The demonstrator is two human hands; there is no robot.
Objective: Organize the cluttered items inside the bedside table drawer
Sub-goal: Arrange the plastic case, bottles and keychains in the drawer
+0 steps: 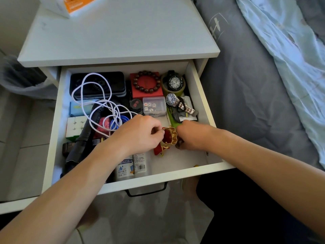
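Pouch (168, 138): red with gold rim, mouth open, front right of drawer (202, 88).
Left hand (140, 134): pinching pouch rim.
Right hand (191, 136): curled at pouch's far side, seemingly gripping it.
Cable (98, 103): white, tangled at left.

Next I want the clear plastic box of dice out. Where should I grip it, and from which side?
Judging by its pose, come from above and pinch the two long walls of the clear plastic dice box. It lies flat, lid up, the red square box hard against its far side and the round black jar at its left end.
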